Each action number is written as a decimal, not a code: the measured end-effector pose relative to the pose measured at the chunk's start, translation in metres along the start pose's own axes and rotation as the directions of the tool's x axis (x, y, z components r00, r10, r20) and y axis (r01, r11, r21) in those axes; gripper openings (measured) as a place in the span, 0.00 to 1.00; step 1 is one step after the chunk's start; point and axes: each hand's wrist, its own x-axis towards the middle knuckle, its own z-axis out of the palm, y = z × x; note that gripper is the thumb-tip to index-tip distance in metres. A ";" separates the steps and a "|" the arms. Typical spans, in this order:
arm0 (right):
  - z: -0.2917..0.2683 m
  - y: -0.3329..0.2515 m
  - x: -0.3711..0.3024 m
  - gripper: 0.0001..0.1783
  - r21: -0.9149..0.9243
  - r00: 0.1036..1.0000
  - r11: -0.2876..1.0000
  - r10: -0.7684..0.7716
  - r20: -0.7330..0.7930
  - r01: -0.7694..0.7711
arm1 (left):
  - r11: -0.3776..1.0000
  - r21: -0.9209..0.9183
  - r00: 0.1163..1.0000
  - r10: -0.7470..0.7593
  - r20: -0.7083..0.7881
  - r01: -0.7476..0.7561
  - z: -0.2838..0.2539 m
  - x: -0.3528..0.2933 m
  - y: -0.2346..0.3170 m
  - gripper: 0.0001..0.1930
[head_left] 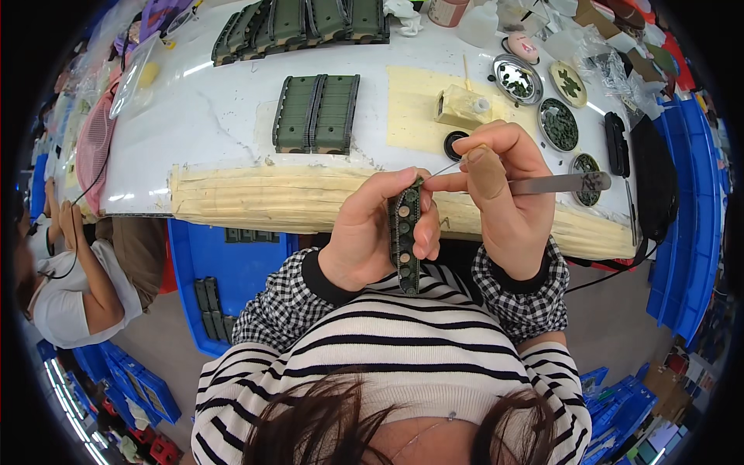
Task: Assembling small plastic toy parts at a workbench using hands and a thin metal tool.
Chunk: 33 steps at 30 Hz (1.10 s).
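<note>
Upright in my left hand (pixel 370 221) is a dark green toy tank's track side (pixel 405 232), with a row of round wheels, some showing tan centres. The fingers and thumb close round its upper part. My right hand (pixel 508 194) pinches a thin pointed tool (pixel 442 172), whose fine tip reaches the top end of the track side. A flat grey metal bar (pixel 558 184) with a stained end also sticks out to the right from that hand; its kind is unclear. Brown tape or a covering wraps the right thumb.
Green track sections (pixel 316 115) lie on the white table, more at the back. A masking-taped block (pixel 465 105) and black round lid (pixel 457 145) stand ahead. Dishes of small green parts (pixel 558 124) sit right. Blue bins (pixel 190 287) flank me; another person (pixel 85 287) sits left.
</note>
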 end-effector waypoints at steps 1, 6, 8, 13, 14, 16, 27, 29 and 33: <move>0.000 0.000 0.000 0.10 0.011 1.000 1.000 0.001 0.005 -0.001 | 1.000 0.003 1.000 -0.001 -0.002 0.001 0.000 0.000 0.000 0.16; 0.001 0.001 0.001 0.09 0.007 1.000 1.000 -0.008 0.003 0.008 | 1.000 0.004 1.000 -0.008 0.001 0.008 0.001 -0.001 0.001 0.17; 0.001 0.000 0.001 0.10 0.024 1.000 1.000 0.007 -0.006 -0.006 | 1.000 0.007 1.000 -0.006 0.005 0.006 0.000 0.000 0.001 0.17; -0.017 -0.002 0.012 0.10 -0.150 0.976 0.978 -0.165 -0.140 0.144 | 0.991 0.130 1.000 0.024 -0.014 -0.022 0.003 0.000 0.003 0.16; -0.021 -0.003 0.016 0.09 -0.270 0.956 0.946 -0.233 -0.176 0.180 | 0.981 0.194 0.998 0.039 -0.039 -0.030 0.005 0.000 0.004 0.16; -0.033 -0.001 0.026 0.07 -0.520 0.915 0.827 -0.356 -0.187 0.216 | 0.967 0.241 0.992 0.099 -0.076 -0.078 0.008 -0.001 0.003 0.16; -0.055 0.007 0.035 0.11 -0.863 0.804 0.299 -0.566 0.183 0.407 | 0.907 0.388 0.966 0.226 -0.126 -0.162 0.008 -0.005 0.007 0.15; -0.051 -0.011 0.015 0.15 -0.774 0.876 0.480 -0.443 0.192 0.413 | 0.864 0.476 0.952 0.266 -0.153 -0.165 0.011 -0.006 0.007 0.15; -0.040 -0.047 -0.011 0.26 -0.731 0.891 0.512 -0.213 0.401 0.451 | 0.865 0.477 0.968 0.232 -0.099 -0.158 0.009 -0.006 0.007 0.15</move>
